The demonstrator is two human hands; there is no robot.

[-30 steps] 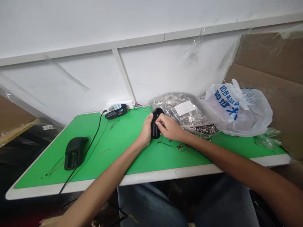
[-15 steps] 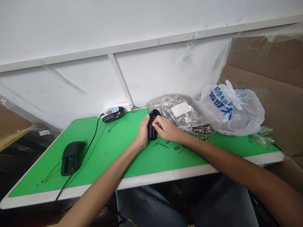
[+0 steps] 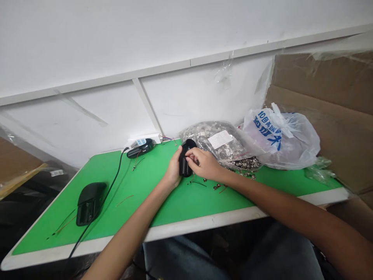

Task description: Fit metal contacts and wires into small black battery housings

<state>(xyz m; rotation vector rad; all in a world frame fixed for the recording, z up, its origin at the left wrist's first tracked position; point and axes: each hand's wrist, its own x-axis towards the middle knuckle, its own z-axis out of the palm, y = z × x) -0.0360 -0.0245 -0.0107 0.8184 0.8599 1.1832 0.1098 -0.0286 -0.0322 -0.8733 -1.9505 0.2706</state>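
My left hand is closed round the left side of a glossy black plastic housing, holding it upright above the green tabletop. My right hand comes in from the right with thumb and fingers pinched against the middle of the housing. A thin red wire shows at those fingertips; its ends are hidden. Below the housing, loose wires and a few small metal pieces lie on the table.
Behind my right hand rests a clear bag of metal parts, with a tied white bag beside it. Two more black housings lie leftward. A black cable crosses the table near a white power strip.
The view has tilted slightly, so the table sits lower in it. My right fingertips have shifted slightly on the housing, and a red wire now shows at them. My left hand keeps its hold.
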